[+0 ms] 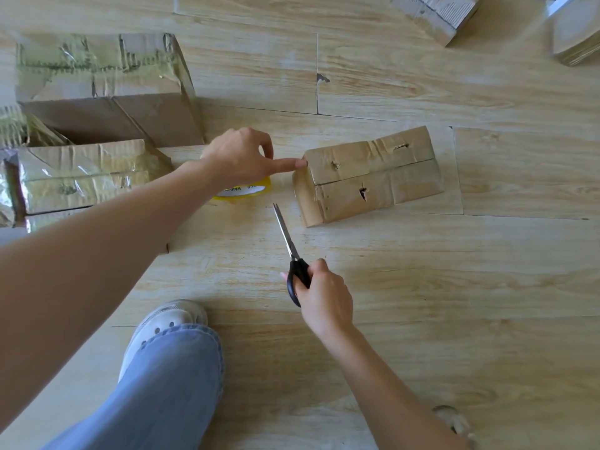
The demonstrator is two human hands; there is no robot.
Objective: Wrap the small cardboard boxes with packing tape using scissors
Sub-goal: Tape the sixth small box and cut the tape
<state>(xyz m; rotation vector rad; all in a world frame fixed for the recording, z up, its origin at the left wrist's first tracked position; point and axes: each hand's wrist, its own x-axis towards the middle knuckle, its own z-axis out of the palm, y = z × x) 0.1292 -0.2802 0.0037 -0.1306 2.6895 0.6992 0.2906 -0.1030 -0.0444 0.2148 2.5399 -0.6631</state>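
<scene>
1. Head view: left hand (238, 157), index finger straight, touched the small box (373, 177) on the floor (422, 271); other fingers curled over the tape roll (244, 191).
2. Right hand (324, 295) gripped the scissors (288, 240) nearby.

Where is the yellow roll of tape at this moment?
In the head view the tape roll is left of centre, mostly hidden beneath the left hand, with the small cardboard box to its right and the scissors nearby.

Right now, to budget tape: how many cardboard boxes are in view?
4: centre box, upper-left box, lower-left box, top-right box; cut-off things at edges may be more.
</scene>
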